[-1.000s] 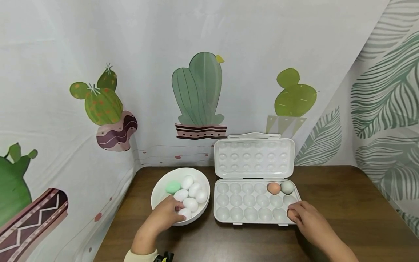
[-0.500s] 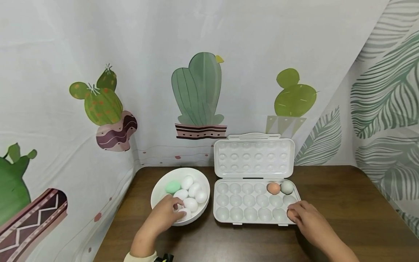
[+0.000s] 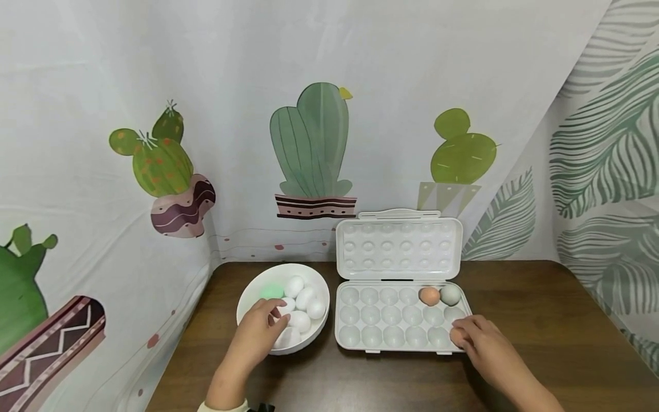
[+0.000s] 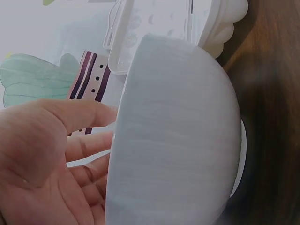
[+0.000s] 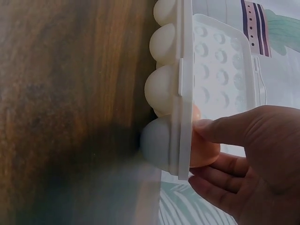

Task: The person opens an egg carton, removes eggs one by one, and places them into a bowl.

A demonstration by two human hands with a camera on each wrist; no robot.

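My right hand pinches a brown egg between thumb and fingers, at the front right cup of the white egg tray. In the right wrist view the egg's lower part is behind the tray's edge. Another brown egg and a grey-green egg occupy the tray's back right cups. Over the white bowl my left hand has thumb and forefinger apart, with no egg seen between them. Inside the bowl lie several white eggs and a green egg, partly covered by the hand.
The tray's lid is raised and leans back by the cactus-print cloth. Both containers stand on a dark wooden table, the bowl left of the tray with a narrow gap between them.
My left hand has moved away from the white egg at the bowl's front and slightly up, its thumb and forefinger spreading. The right hand stays on the brown egg.
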